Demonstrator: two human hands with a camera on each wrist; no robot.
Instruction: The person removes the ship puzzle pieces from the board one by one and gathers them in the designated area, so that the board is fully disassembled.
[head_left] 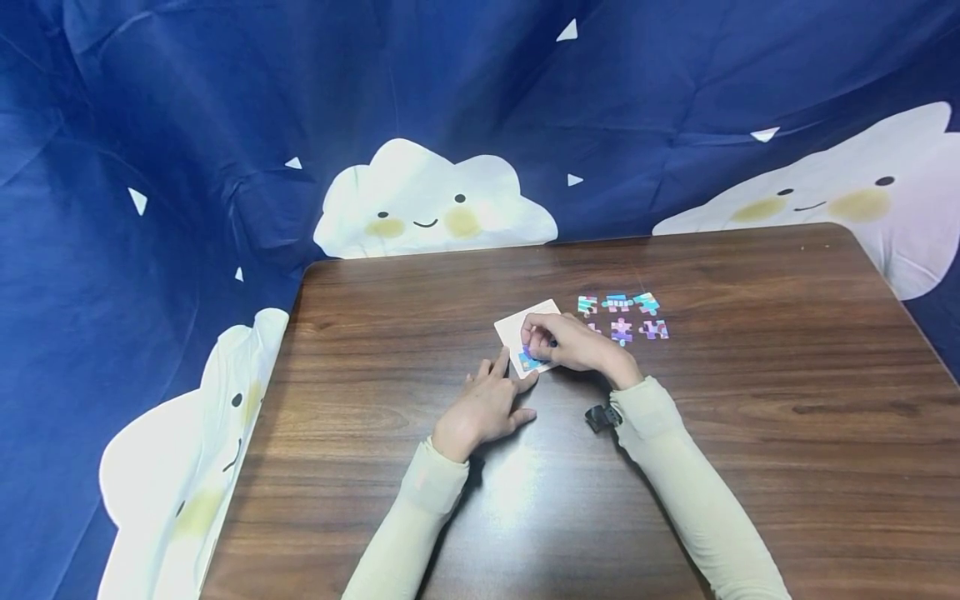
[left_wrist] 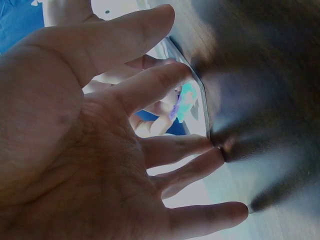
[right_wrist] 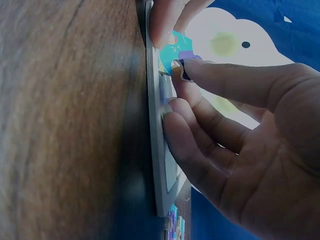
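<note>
A small white puzzle board [head_left: 512, 327] lies on the table, turned at an angle. A teal puzzle piece [head_left: 527, 363] sits in its near corner. My right hand [head_left: 576, 343] is over the board and pinches another jigsaw piece [right_wrist: 186, 71] between thumb and fingers, tilted up beside the teal one. In the right wrist view its other fingertips rest at the board's surface. My left hand [head_left: 483, 407] has its fingers spread and fairly straight, with fingertips at the board's near edge. My right hand hides part of the board in the head view.
Several loose puzzle pieces [head_left: 621, 330] lie in two rows right of the board, one partly behind my right hand. The brown wooden table [head_left: 360, 358] ends at a blue curtain [head_left: 450, 75] with cloud prints. A black strap device [head_left: 602, 417] is at my right wrist.
</note>
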